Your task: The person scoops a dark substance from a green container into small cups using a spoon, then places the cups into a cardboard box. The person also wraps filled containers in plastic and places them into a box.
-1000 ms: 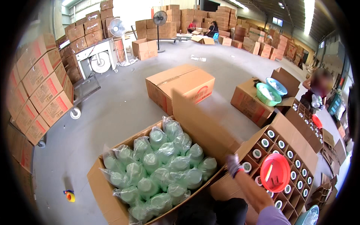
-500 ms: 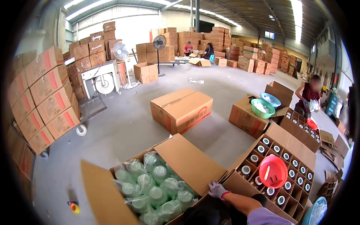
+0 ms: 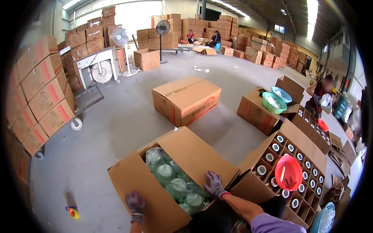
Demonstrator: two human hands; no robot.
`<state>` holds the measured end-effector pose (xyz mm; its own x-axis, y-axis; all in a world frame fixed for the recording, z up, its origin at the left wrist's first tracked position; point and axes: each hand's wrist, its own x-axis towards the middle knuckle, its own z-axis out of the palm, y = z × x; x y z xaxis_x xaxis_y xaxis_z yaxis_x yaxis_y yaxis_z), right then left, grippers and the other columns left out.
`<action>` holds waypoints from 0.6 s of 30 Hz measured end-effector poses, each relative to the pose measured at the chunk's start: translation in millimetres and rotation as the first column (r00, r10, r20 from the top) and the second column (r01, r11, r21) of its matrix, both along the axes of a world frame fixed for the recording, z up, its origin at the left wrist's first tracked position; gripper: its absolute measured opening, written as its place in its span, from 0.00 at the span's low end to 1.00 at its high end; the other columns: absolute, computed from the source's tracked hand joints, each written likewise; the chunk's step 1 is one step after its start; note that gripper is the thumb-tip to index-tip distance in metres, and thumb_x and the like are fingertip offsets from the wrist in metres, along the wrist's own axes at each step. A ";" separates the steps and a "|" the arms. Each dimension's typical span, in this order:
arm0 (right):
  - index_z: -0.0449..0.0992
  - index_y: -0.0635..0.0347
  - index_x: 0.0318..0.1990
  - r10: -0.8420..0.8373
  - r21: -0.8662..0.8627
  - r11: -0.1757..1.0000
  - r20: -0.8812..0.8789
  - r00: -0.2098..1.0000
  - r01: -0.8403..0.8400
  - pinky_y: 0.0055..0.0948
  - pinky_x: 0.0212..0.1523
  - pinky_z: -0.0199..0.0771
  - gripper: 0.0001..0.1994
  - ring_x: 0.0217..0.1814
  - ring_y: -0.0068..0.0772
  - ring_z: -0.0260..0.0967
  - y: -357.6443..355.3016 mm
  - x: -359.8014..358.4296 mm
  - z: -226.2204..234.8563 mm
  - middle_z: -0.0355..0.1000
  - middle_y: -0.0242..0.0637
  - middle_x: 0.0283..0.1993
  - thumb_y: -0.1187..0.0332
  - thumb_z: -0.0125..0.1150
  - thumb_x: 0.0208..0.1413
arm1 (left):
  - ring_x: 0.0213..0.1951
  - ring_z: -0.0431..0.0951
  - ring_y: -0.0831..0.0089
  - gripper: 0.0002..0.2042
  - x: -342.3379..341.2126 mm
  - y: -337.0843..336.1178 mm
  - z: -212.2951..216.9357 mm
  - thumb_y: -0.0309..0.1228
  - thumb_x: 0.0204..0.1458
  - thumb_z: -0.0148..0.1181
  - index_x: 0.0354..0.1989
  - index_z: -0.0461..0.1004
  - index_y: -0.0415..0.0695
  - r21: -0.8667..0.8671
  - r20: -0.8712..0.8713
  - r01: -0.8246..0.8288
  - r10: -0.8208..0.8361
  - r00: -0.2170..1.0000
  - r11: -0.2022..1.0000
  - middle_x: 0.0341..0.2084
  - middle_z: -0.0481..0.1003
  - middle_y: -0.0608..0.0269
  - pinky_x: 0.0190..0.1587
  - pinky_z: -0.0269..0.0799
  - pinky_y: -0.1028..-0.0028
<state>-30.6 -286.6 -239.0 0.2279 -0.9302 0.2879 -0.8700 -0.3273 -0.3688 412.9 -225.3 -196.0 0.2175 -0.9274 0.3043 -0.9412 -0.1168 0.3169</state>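
Observation:
A large open cardboard box sits on the floor in front of me, filled with several green bottles wrapped in clear plastic. My gloved left hand rests on the box's near left flap. My gloved right hand presses flat on the right flap, which leans partly over the bottles. Neither hand holds anything.
A divided carton of capped bottles with a red bowl on it stands at right. A sealed carton lies ahead, another carries green and blue basins. A person sits at right. Stacked cartons line the left wall.
My right hand went from the right flap's edge onto its face, and the flap now leans farther over the bottles. My left hand has come into view on the left flap. The view tilted up.

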 end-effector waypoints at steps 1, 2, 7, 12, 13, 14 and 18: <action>0.62 0.50 0.67 0.008 -0.012 1.000 0.018 1.000 -0.008 0.67 0.64 0.44 0.34 0.72 0.56 0.49 0.1 9.0 2.7 0.56 0.49 0.69 0.46 0.54 0.55 | 0.57 0.67 0.45 0.23 14.2 -22.5 0.8 0.43 0.49 0.60 0.54 0.71 0.49 -0.215 0.239 -0.009 0.061 0.969 0.977 0.53 0.70 0.50 0.62 0.58 0.44; 0.62 0.47 0.67 0.040 0.021 0.999 -0.097 0.994 -0.038 0.68 0.64 0.43 0.33 0.73 0.57 0.48 2.6 18.5 5.8 0.54 0.48 0.70 0.46 0.53 0.56 | 0.59 0.63 0.45 0.25 34.3 -37.8 -19.3 0.43 0.49 0.59 0.55 0.70 0.49 -0.187 0.296 -0.007 0.063 0.953 0.982 0.55 0.68 0.49 0.64 0.52 0.43; 0.58 0.31 0.69 0.074 0.135 0.990 -0.322 0.944 -0.031 0.71 0.66 0.38 0.30 0.75 0.60 0.42 6.6 12.4 7.0 0.49 0.42 0.74 0.44 0.49 0.58 | 0.64 0.56 0.44 0.26 18.6 -81.9 -32.5 0.41 0.49 0.56 0.58 0.68 0.50 0.132 0.214 -0.033 0.004 0.977 0.991 0.58 0.64 0.48 0.66 0.43 0.39; 0.59 0.34 0.69 0.091 0.142 0.989 -0.374 0.923 -0.040 0.70 0.66 0.39 0.31 0.73 0.63 0.45 4.9 20.9 25.2 0.50 0.45 0.73 0.44 0.49 0.58 | 0.56 0.67 0.52 0.25 143.5 -174.6 -66.0 0.43 0.53 0.54 0.59 0.68 0.47 -0.188 0.160 -0.130 0.161 0.974 0.973 0.56 0.68 0.47 0.58 0.63 0.55; 0.60 0.34 0.69 0.095 0.146 0.988 -0.372 0.923 -0.043 0.70 0.66 0.40 0.31 0.73 0.63 0.45 4.2 20.9 25.8 0.51 0.45 0.72 0.44 0.50 0.58 | 0.55 0.69 0.50 0.26 171.7 -197.1 -91.5 0.46 0.54 0.53 0.58 0.69 0.44 -0.289 0.124 -0.256 0.301 0.945 0.923 0.54 0.70 0.45 0.57 0.65 0.54; 0.60 0.34 0.68 0.110 0.146 0.987 -0.364 0.925 -0.060 0.69 0.65 0.40 0.31 0.72 0.63 0.45 0.9 24.5 26.1 0.51 0.45 0.72 0.44 0.50 0.57 | 0.53 0.71 0.48 0.27 208.0 -215.4 -112.2 0.48 0.54 0.52 0.57 0.69 0.41 -0.161 -0.026 -0.490 0.493 0.870 0.857 0.53 0.71 0.44 0.55 0.67 0.53; 0.62 0.34 0.67 0.035 0.197 0.978 -0.462 0.886 0.064 0.68 0.64 0.43 0.30 0.71 0.61 0.47 24.0 -6.6 30.2 0.53 0.45 0.71 0.45 0.52 0.56 | 0.49 0.77 0.43 0.31 178.9 -283.9 -155.8 0.54 0.54 0.52 0.45 0.74 0.32 0.453 -0.123 -0.475 0.580 0.805 0.755 0.46 0.76 0.36 0.50 0.73 0.52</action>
